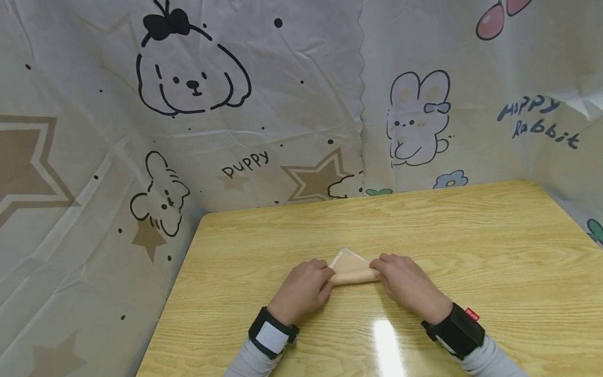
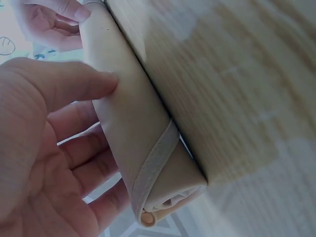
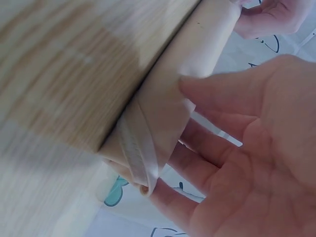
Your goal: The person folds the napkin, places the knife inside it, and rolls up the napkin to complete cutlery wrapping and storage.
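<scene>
A beige cloth (image 1: 350, 273) with a paler stitched hem lies partly rolled on the table, its far corner still flat as a triangle. My left hand (image 1: 303, 288) grips the roll's left end. In the left wrist view, the thumb presses the near side of the rolled cloth (image 2: 131, 94) and the fingers reach behind it. At the other end my right hand (image 1: 406, 280) holds the roll in the same way. The right wrist view shows the hem slanting across that end of the cloth (image 3: 168, 108), with the thumb on top and fingers beyond.
The wood-grain table (image 1: 245, 246) extends around the cloth on all sides. Behind it and to the left hangs a pale curtain (image 1: 301, 120) printed with cartoon animals and stars. A black band (image 1: 457, 330) wraps the right wrist.
</scene>
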`<state>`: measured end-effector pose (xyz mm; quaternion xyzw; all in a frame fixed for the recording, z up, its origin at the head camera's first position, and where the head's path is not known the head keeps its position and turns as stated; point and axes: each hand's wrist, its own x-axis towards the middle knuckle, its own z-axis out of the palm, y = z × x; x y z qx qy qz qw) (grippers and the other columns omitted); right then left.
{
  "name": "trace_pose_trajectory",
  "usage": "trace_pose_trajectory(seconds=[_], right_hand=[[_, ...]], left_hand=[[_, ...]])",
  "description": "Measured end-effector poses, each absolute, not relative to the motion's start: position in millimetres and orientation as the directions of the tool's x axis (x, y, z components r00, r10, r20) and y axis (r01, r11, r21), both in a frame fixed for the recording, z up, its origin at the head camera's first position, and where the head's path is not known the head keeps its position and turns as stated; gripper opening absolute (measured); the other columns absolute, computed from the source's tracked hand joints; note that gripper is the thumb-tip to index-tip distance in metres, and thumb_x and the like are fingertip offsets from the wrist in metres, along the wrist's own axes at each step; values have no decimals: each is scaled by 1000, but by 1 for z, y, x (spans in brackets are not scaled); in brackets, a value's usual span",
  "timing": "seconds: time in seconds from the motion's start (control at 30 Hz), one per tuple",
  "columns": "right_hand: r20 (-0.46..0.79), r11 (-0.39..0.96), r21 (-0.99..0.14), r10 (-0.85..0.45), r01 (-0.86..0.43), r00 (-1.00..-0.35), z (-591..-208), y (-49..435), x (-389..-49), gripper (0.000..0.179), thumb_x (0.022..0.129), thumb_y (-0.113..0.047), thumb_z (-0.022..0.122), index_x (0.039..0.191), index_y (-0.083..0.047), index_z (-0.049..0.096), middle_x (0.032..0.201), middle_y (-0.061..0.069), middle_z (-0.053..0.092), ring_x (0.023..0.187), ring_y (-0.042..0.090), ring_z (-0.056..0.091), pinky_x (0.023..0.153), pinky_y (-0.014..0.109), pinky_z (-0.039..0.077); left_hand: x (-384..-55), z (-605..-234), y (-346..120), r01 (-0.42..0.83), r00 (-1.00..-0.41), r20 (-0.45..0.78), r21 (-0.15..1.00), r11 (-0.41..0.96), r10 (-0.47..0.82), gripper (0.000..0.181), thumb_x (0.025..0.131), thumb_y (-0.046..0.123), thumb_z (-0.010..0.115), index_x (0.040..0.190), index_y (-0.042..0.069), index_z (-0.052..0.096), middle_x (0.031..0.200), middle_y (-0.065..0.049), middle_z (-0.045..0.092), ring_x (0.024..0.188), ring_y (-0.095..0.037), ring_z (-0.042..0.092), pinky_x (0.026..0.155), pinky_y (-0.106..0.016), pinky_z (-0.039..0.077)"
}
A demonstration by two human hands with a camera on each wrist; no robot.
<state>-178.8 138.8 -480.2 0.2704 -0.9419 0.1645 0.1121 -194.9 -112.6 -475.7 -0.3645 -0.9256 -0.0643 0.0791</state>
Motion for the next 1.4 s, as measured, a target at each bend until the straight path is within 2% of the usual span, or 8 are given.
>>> trace_pose_trajectory(seconds=[0.2, 0.37, 0.47, 0.6, 0.77, 0.87, 1.17, 1.4], right_hand=[[281, 805, -240, -477, -542, -833, -483, 137, -180, 23, 88, -2, 67, 110, -1, 73, 92, 5, 55, 74, 14, 48, 61, 28, 46], [267, 815, -193, -493, -547, -828, -484, 138, -180, 36, 85, 3, 66, 121, -2, 69, 92, 4, 53, 78, 18, 41, 61, 27, 37], [276, 823, -197, -475, -533, -836, -483, 138, -180, 40, 84, 1, 69, 123, -5, 67, 93, 3, 58, 79, 19, 45, 60, 30, 39], [305, 820, -215, -459, -530, -835, -483, 138, -180, 31, 83, 1, 69, 111, -11, 64, 93, 4, 64, 80, 21, 52, 59, 33, 43], [339, 802, -201, -482, -563, -808, -485, 139, -181, 23, 80, 2, 72, 96, -12, 63, 88, 3, 63, 77, 20, 54, 58, 32, 46], [345, 801, -201, -480, -564, -806, -487, 140, -182, 23, 78, -1, 76, 96, -11, 67, 92, 5, 64, 79, 21, 55, 61, 35, 49], [288, 814, -222, -470, -536, -834, -489, 140, -181, 30, 79, -1, 75, 108, -7, 72, 98, 6, 62, 82, 22, 56, 64, 36, 51], [257, 822, -210, -476, -529, -841, -486, 138, -182, 29, 80, -1, 74, 108, -7, 72, 99, 6, 57, 82, 21, 49, 61, 32, 45]], left_hand=[[-193, -476, -113, 668, -741, 162, 73, 741, 652, 17, 95, 17, 60, 108, 9, 67, 94, -2, 68, 83, -13, 60, 69, -32, 55], [-193, -478, -111, 644, -763, 131, 71, 762, 633, 17, 97, 16, 57, 107, 8, 69, 92, 0, 59, 82, -11, 54, 68, -29, 53], [-192, -477, -110, 629, -775, 122, 66, 774, 620, 19, 97, 16, 57, 110, 8, 68, 92, 0, 55, 81, -11, 51, 67, -28, 52], [-192, -476, -110, 623, -779, 148, 73, 779, 609, 23, 96, 13, 59, 118, 10, 62, 96, -1, 64, 82, -12, 58, 71, -32, 55], [-193, -476, -110, 623, -774, 190, 58, 780, 604, 11, 97, 16, 58, 106, 14, 64, 91, 1, 67, 77, -11, 60, 65, -32, 53], [-194, -476, -110, 620, -771, 216, 39, 784, 599, 13, 97, 18, 59, 101, 14, 70, 91, 1, 67, 79, -12, 61, 65, -31, 53], [-191, -481, -109, 640, -751, 190, -23, 768, 632, 25, 95, 18, 57, 115, 10, 71, 113, -5, 66, 101, -19, 60, 78, -37, 55], [-190, -479, -101, 647, -751, 148, -31, 762, 643, 36, 84, 30, 74, 115, 17, 64, 106, 2, 56, 95, -15, 49, 78, -35, 50]])
